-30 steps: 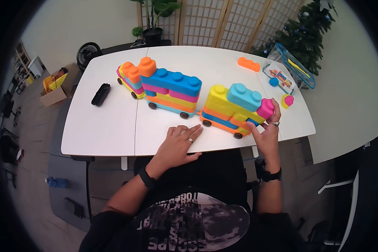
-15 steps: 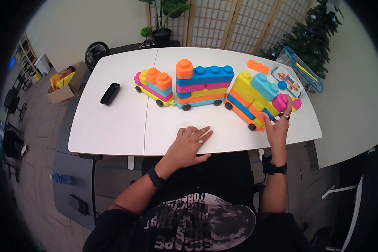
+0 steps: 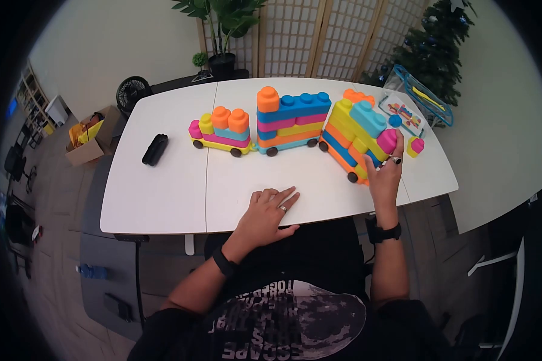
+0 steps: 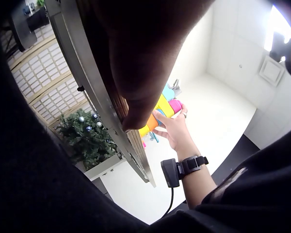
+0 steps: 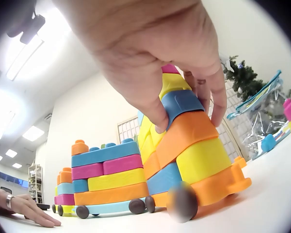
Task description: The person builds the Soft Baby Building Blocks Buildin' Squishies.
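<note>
A toy train of chunky building blocks stands on the white table point(image 3: 156, 204) in three linked parts. My right hand point(image 3: 384, 174) grips the rear end of the last wagon point(image 3: 348, 135), which has an orange base and stacked yellow, blue, orange and pink blocks. In the right wrist view the thumb and fingers straddle the blue block point(image 5: 183, 104) on that wagon. Ahead of it stands the tall middle wagon point(image 3: 295, 125), and at the left is the low front car point(image 3: 223, 139). My left hand point(image 3: 262, 218) rests on the table near its front edge, fingers extended, holding nothing.
A black case point(image 3: 156, 150) lies on the left of the table. At the right are an orange block point(image 3: 359, 96), a picture card point(image 3: 401, 111), a blue round piece point(image 3: 395, 121), a yellow-and-pink block pair point(image 3: 415, 147) and a clear blue-edged bag point(image 3: 424, 96).
The train has shifted away from the table's front edge, and its parts have swung at the couplings, the last wagon now angled to the middle one. My left hand stays on the table. The head view shifts.
</note>
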`<state>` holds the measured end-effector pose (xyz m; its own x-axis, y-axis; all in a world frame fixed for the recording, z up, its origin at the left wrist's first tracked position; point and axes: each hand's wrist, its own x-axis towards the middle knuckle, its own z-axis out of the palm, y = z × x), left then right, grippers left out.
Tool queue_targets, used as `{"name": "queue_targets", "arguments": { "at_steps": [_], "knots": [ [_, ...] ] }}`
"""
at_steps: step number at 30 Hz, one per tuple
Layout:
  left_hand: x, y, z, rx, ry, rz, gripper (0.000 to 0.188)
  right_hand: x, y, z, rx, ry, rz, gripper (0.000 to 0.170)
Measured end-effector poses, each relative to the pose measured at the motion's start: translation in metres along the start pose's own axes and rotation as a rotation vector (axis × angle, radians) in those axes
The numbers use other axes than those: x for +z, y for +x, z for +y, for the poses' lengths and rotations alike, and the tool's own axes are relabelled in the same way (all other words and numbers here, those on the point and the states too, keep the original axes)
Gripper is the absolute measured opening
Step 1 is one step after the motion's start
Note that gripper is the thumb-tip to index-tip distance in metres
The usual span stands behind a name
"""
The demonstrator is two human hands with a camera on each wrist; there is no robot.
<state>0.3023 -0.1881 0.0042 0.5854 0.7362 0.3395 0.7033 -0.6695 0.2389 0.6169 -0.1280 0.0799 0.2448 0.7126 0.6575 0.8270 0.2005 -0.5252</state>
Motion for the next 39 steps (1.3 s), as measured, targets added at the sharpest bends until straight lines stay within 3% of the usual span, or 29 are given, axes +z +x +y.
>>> {"name": "queue_targets", "arguments": {
  "at_steps": [7, 16, 20, 25, 28, 29, 31, 34, 36, 39],
  "knots": [
    [-0.002, -0.019, 0.013, 0.012, 0.024, 0.025, 0.080, -0.003, -0.012, -0.016, 0.073, -0.022, 0.016, 0.106],
    [-0.015, -0.057, 0.030, 0.030, 0.026, 0.059, 0.078, -0.014, -0.035, -0.034, -0.007, -0.098, 0.045, 0.109],
    [-0.018, -0.055, 0.040, 0.029, 0.024, 0.070, 0.075, -0.023, -0.032, -0.032, 0.049, -0.132, -0.031, 0.116],
    [-0.032, -0.062, 0.045, 0.088, -0.132, 0.090, 0.055, -0.041, -0.042, -0.039, 0.121, -0.060, -0.159, 0.125],
    [-0.050, -0.066, 0.035, 0.111, -0.279, 0.158, 0.046, -0.044, -0.065, -0.008, 0.041, 0.094, -0.113, 0.122],
    [-0.060, -0.069, 0.031, 0.111, -0.328, 0.187, 0.043, -0.046, -0.070, 0.004, 0.087, 0.062, -0.190, 0.117],
    [-0.096, -0.079, 0.023, 0.032, -0.310, 0.301, 0.042, -0.057, -0.083, 0.026, 0.191, -0.010, -0.352, 0.111],
    [-0.150, -0.093, -0.008, -0.155, -0.285, 0.461, 0.044, -0.070, -0.084, 0.049, 0.192, -0.143, -0.537, 0.102],
    [-0.182, -0.109, -0.035, -0.260, -0.087, 0.550, 0.046, -0.059, -0.093, 0.069, 0.120, -0.236, -0.559, 0.090],
    [-0.207, -0.141, -0.099, -0.624, 0.175, 0.518, 0.061, -0.049, -0.105, 0.071, 0.079, -0.424, -0.563, 0.088]
  ]
}}
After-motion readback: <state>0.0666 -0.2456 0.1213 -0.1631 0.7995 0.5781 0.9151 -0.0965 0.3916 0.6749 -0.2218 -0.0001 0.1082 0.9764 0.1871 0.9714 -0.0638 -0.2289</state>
